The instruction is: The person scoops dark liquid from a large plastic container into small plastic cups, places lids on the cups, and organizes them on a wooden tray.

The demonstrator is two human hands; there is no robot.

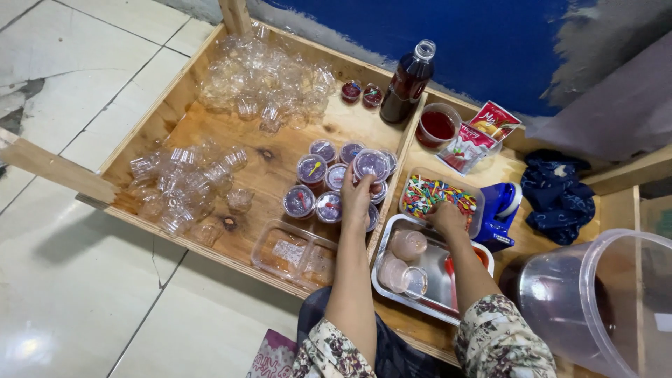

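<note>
My left hand reaches over a cluster of small lidded cups filled with dark red liquid, and its fingers hold one lidded cup on top of the stack. My right hand dips into a clear rectangular tub full of small colourful plastic spoons, fingers curled among them. Just below it lies a steel tray with two filled cups and a red spoon.
Heaps of empty clear cups and lids fill the wooden tray's left half. An open bottle of red drink, a red-filled cup, sachets, a blue tape dispenser, a dark cloth and a big clear bucket sit at the right.
</note>
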